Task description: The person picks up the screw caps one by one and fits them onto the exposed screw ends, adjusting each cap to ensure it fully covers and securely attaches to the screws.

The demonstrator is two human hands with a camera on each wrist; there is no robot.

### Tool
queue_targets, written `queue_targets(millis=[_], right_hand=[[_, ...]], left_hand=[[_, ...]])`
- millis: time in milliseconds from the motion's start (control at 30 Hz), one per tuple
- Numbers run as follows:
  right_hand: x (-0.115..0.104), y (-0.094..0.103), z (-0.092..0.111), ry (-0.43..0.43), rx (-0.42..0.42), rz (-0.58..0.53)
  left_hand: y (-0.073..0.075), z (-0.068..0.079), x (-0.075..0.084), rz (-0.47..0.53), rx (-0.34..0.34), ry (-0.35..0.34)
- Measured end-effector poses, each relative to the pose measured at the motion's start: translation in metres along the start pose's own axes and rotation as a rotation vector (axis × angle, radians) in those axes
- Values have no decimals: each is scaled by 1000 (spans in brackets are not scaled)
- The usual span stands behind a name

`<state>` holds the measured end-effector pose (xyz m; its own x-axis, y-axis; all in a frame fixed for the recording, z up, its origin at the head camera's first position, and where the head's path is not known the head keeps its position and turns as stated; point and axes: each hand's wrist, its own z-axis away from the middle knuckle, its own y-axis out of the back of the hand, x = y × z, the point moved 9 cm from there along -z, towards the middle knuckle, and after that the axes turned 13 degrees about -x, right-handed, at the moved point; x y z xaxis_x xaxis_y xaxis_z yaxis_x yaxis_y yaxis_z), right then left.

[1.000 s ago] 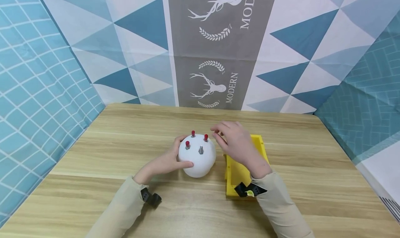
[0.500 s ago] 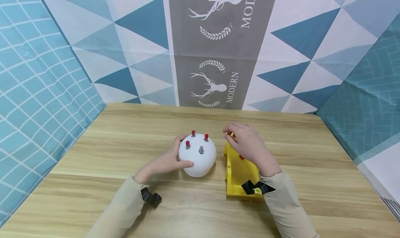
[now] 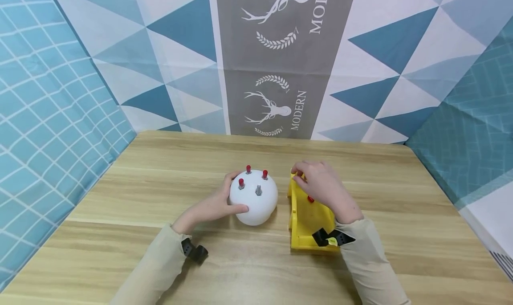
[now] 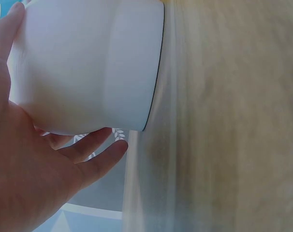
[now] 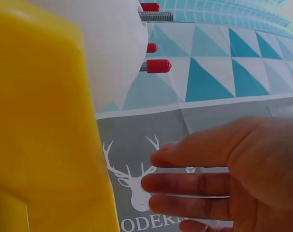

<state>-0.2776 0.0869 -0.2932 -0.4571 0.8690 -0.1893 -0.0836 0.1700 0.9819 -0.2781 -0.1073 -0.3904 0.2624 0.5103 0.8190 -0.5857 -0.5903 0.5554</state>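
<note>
A white rounded body (image 3: 255, 209) stands on the wooden table, its flat base edged by a dark line in the left wrist view. Three threaded studs on top wear red caps (image 3: 241, 183); one bare metal stud (image 3: 258, 190) shows its thread. My left hand (image 3: 212, 205) holds the body's left side, thumb across the front and fingers round the back. To the right, my right hand (image 3: 322, 185) hovers over the far end of a yellow bin (image 3: 294, 225), fingers loosely bent and nothing between them. A small red cap (image 3: 310, 199) lies inside the bin, partly beside the hand.
The bin stands just right of the white body, a narrow strip of table between them. Behind the table's far edge hangs a patterned cloth (image 3: 180, 73). Black wrist cameras (image 3: 194, 250) sit on both sleeves.
My right hand has moved right, from near the studs to over the bin, uncovering the red cap inside. The left hand stays on the white body.
</note>
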Motion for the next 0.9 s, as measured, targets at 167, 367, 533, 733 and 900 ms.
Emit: queue_targets(millis=[167,367,533,733,900], right_hand=[[6,-5,0,-27,-50,23],[17,-22,-3,-112,-208,18],[26,-38,-3,-167,-342,-25],[32,-50,-4,-187,-398,-32],[34,-57,-4,-196,-422,-36]], left_hand=[[1,0,5,-10,-12,3],[1,-1,-1,-14,-5,6],[1,0,1,-5,-5,-6],[2,-1,-1,-10,0,-3],[1,-1,0,-17,-3,-9]])
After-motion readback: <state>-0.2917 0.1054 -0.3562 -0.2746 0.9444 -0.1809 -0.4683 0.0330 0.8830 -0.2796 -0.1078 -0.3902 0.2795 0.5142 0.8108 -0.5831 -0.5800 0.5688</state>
